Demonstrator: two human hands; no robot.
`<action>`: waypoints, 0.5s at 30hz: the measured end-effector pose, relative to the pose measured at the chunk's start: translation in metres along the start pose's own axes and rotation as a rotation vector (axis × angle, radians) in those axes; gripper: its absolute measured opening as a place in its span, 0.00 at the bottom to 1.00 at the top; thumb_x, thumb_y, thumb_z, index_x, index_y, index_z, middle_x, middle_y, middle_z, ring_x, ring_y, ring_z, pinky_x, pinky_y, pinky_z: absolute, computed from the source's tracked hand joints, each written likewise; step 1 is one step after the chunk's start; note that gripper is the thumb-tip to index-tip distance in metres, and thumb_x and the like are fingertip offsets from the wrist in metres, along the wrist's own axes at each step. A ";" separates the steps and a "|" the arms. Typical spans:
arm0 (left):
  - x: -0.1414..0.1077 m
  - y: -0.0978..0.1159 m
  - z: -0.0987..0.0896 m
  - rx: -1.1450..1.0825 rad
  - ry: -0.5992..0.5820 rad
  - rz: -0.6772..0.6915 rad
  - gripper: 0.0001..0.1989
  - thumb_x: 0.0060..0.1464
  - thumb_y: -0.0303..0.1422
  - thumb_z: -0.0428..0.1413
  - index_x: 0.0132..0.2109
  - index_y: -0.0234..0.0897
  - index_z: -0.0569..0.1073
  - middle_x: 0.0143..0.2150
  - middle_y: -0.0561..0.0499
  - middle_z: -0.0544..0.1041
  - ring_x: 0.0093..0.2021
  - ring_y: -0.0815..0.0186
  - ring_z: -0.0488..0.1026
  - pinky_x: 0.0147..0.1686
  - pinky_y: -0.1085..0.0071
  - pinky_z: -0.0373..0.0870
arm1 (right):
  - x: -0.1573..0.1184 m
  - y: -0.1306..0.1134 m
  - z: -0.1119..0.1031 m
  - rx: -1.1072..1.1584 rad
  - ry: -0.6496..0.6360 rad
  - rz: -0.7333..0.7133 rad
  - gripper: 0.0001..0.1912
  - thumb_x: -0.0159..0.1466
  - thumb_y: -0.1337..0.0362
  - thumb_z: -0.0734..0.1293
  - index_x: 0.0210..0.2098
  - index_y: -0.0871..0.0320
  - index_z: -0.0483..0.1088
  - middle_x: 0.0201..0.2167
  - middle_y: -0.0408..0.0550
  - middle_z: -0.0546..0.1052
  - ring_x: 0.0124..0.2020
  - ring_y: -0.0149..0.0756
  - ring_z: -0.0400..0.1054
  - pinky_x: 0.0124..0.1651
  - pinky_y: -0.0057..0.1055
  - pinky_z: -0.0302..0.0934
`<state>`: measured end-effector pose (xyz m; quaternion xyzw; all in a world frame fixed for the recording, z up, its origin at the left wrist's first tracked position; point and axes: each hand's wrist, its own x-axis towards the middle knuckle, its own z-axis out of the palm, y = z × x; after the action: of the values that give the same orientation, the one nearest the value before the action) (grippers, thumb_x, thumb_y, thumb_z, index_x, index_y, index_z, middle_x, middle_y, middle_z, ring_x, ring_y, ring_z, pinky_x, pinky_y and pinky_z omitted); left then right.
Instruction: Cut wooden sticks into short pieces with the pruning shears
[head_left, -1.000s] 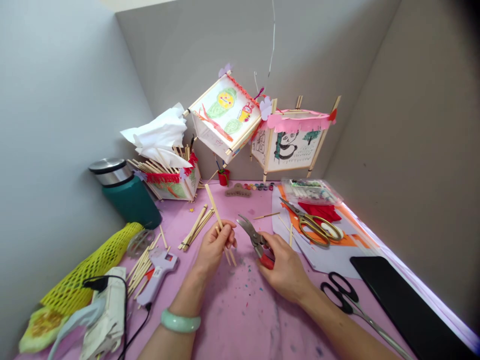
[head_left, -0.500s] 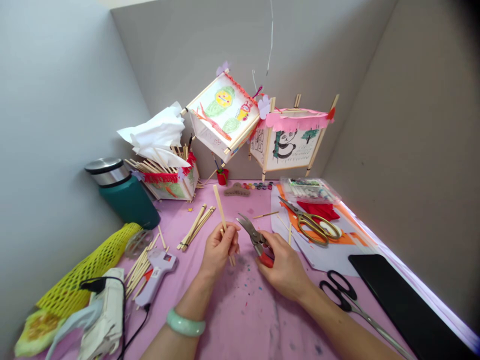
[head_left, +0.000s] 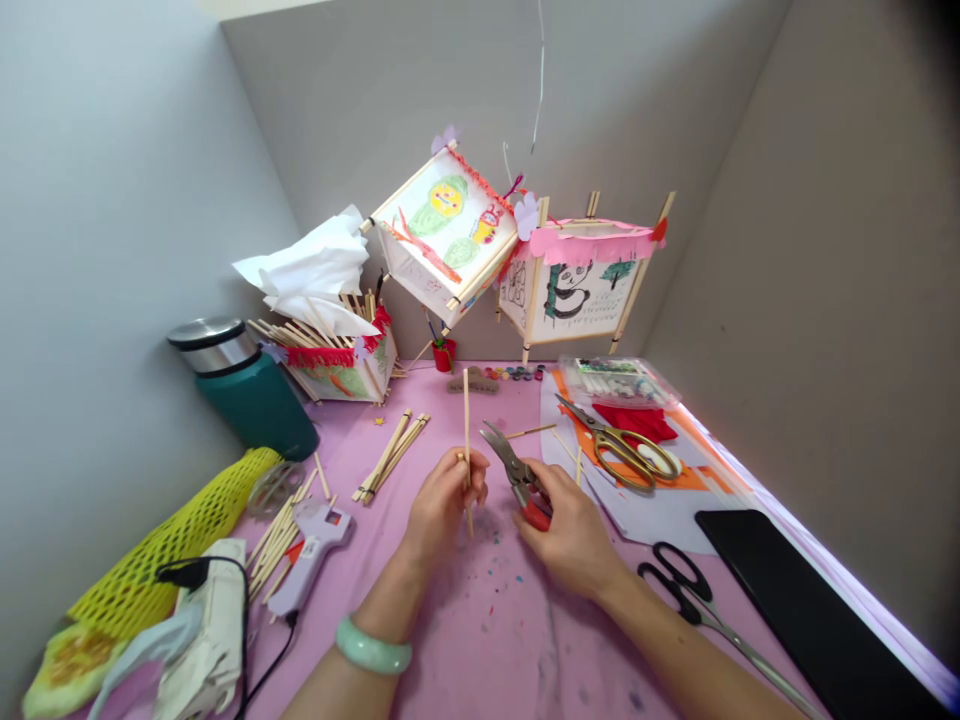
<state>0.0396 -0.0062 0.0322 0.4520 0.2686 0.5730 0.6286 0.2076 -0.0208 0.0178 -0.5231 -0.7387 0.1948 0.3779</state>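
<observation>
In the middle of the view my left hand [head_left: 442, 505] is closed on a thin wooden stick [head_left: 466, 415], which stands almost upright and pokes out above and below the fingers. My right hand [head_left: 574, 530] grips red-handled pruning shears [head_left: 516, 470]; their blades point up and left, a short way right of the stick and apart from it. Left of my hands lie bundles of sticks [head_left: 394, 455], bound with dark ties. Behind the shears a short thin stick [head_left: 532, 432] rests on the pink tablecloth [head_left: 495, 640].
At left stand a teal bottle [head_left: 251, 390], a glue gun [head_left: 311, 555] with its cord, and loose sticks [head_left: 274, 545]. Paper lanterns [head_left: 585, 285] hang behind. On the right lie gold-handled scissors [head_left: 622, 445], black-handled scissors [head_left: 697, 595] and a black flat slab [head_left: 810, 610].
The stick in my left hand has turned from leaning left to nearly upright, and that hand has shifted slightly right. The shears have moved slightly right.
</observation>
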 end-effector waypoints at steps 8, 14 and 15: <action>0.005 -0.009 -0.008 0.101 -0.023 0.061 0.08 0.58 0.38 0.51 0.39 0.39 0.67 0.28 0.56 0.66 0.25 0.71 0.61 0.36 0.68 0.63 | 0.002 0.000 -0.002 0.034 0.018 0.021 0.25 0.53 0.71 0.65 0.52 0.55 0.63 0.38 0.47 0.70 0.38 0.37 0.66 0.43 0.33 0.61; 0.003 -0.008 -0.006 0.096 -0.036 0.003 0.12 0.59 0.41 0.50 0.41 0.37 0.70 0.26 0.56 0.64 0.26 0.72 0.60 0.33 0.71 0.61 | 0.001 0.002 -0.001 0.026 0.020 0.004 0.26 0.53 0.71 0.65 0.52 0.55 0.63 0.39 0.48 0.70 0.39 0.38 0.65 0.44 0.34 0.60; 0.003 -0.007 -0.005 0.091 -0.041 -0.004 0.14 0.60 0.41 0.49 0.43 0.36 0.71 0.26 0.56 0.64 0.26 0.72 0.60 0.33 0.72 0.60 | 0.001 0.002 0.000 0.024 0.021 0.003 0.26 0.53 0.71 0.64 0.52 0.55 0.63 0.39 0.48 0.70 0.39 0.38 0.65 0.44 0.34 0.60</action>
<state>0.0390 -0.0017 0.0239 0.4911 0.2824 0.5496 0.6141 0.2091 -0.0192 0.0169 -0.5216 -0.7315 0.1989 0.3915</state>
